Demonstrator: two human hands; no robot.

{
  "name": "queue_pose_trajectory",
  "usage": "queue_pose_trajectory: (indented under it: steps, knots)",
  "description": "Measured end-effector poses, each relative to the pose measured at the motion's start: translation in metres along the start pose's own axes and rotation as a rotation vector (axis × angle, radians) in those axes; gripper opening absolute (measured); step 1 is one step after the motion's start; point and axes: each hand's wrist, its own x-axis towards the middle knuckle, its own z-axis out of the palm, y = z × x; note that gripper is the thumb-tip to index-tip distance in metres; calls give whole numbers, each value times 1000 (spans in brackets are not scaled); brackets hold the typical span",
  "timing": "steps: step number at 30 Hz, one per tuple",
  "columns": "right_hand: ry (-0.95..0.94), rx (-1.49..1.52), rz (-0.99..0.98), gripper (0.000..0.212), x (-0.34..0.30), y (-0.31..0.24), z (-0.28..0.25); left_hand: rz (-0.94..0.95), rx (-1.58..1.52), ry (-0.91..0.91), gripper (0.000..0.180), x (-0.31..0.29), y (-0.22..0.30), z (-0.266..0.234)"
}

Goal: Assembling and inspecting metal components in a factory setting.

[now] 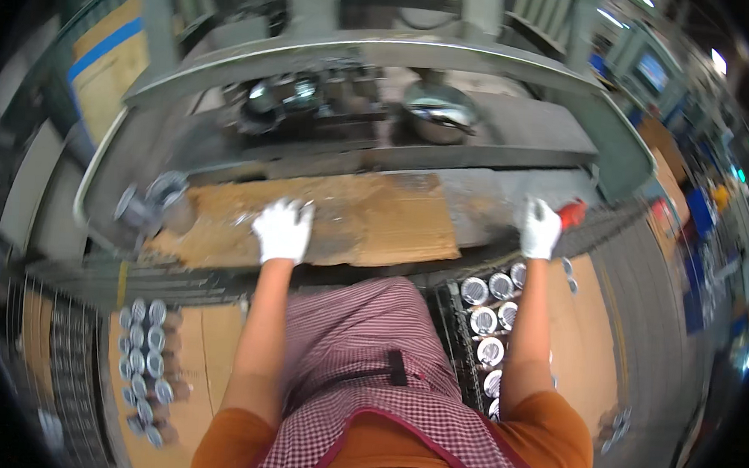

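Note:
My left hand (284,231), in a white glove, rests with fingers apart on a worn brown cardboard sheet (392,222) that covers the bench's front. My right hand (540,230), also gloved in white, is closed above the grey metal bench top (488,194) at the right. A red object (572,214), perhaps a handle, shows right beside it; whether the fingers grip it I cannot tell. To the left of my left hand, several shiny metal cups (168,189) stand or lie at the cardboard's left end.
Behind the cardboard stand a metal bowl (440,114) with a tool across it and a fixture holding shiny metal parts (302,91). A black crate (453,320) of round metal parts (490,351) is under my right forearm. More metal parts (155,338) stand on cardboard (213,344) at the lower left.

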Motion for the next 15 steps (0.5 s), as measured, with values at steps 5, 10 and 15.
queue_pose_trajectory:
  steps: [5,10,15]
  knots:
    - [-11,76,36,29,-1,21,7,-47,-33,193,58,-7,4,5]
    - [-3,108,19,34,-1,9,11,-60,-37,-218,55,-7,-2,-9]
    - [-36,74,52,34,-1,19,11,-18,-40,217,52,-10,0,-1]
